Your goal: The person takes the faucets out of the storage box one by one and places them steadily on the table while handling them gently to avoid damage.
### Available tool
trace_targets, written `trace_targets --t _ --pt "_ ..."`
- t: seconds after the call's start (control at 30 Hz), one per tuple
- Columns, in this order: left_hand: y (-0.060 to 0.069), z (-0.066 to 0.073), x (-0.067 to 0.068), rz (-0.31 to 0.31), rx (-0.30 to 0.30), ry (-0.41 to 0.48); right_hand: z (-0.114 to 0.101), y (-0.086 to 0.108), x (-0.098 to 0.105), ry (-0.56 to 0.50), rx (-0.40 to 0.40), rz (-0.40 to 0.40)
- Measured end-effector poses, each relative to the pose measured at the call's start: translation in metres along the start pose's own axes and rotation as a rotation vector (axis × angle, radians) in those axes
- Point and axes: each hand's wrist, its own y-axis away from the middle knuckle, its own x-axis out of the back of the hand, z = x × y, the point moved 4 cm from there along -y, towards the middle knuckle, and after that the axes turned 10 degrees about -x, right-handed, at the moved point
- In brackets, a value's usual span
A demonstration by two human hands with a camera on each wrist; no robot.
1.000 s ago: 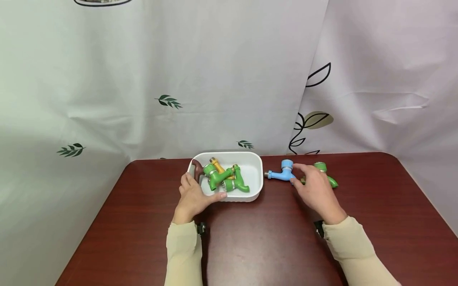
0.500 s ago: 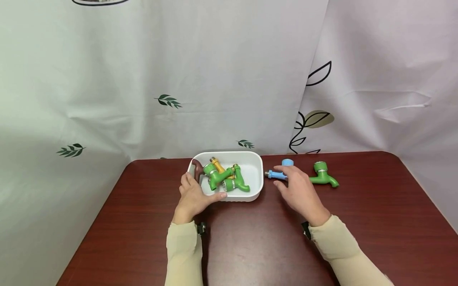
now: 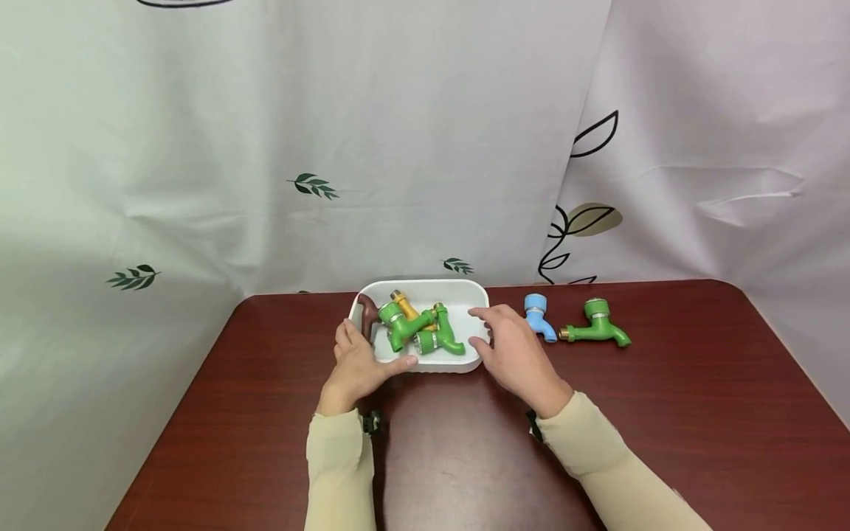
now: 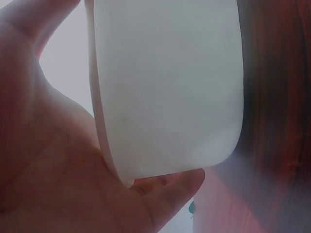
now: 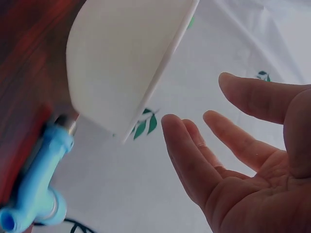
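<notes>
A white tray [image 3: 474, 295] near the table's far edge holds a brown tap [image 3: 368, 316], a yellow tap [image 3: 403, 301] and two green ones, the upper green tap [image 3: 398, 328] lying across the others. My left hand [image 3: 355, 369] grips the tray's left front corner, thumb along the front rim and fingers round the left end. My right hand [image 3: 516, 358] is at the tray's right end, thumb and fingers spread with nothing between them. Just right of the tray lies a blue tap [image 3: 536, 316], its inlet end hidden behind my hand in the head view but visible in the right wrist view.
Another green tap [image 3: 598, 330] lies on the table to the right of the blue one. The dark red wooden table [image 3: 451, 457] ends at a white curtain [image 3: 398, 147] with leaf prints, which stands close behind the tray.
My right hand has moved left from the blue tap to the tray's right end, without picking anything up. The taps and my left hand stay in place.
</notes>
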Motion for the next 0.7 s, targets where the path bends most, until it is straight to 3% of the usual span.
trace_targets --t 0.2,0.7 --pt "0.000 -0.001 0.000 -0.015 0.014 0.009 -0.010 -0.008 -0.014 -0.025 -0.026 -0.074" --pt "0.000 -0.002 0.002 -0.017 0.019 0.010 -0.033 -0.022 -0.031 0.021 -0.023 -0.115"
